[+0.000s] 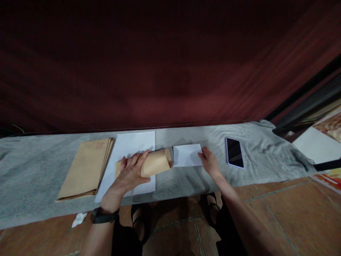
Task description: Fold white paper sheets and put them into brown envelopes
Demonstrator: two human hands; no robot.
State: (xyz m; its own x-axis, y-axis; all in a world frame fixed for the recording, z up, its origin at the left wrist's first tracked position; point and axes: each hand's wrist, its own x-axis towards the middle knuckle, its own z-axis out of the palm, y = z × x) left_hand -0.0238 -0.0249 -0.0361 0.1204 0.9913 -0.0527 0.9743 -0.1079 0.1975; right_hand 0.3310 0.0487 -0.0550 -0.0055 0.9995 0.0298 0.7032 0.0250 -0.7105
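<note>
A small brown paper envelope (156, 163) lies over white paper sheets (141, 140), its mouth bulging open toward the right. On its left part rests my left hand (133, 170), fingers stretched and spread, pressing it down. Just right of the envelope's mouth is a folded white paper (188, 155). Its right edge is pinched between the thumb and fingers of my right hand (209, 160). The paper's left edge is close to the envelope's mouth; whether they touch I cannot tell.
Larger brown envelopes (85, 167) are stacked at the left on the grey cloth (170, 190). A phone (234, 153) in a light purple case lies at the right. Behind hangs a dark red curtain (170, 78). Crumpled white tissue (79, 219) lies near the front edge, on the tiled floor.
</note>
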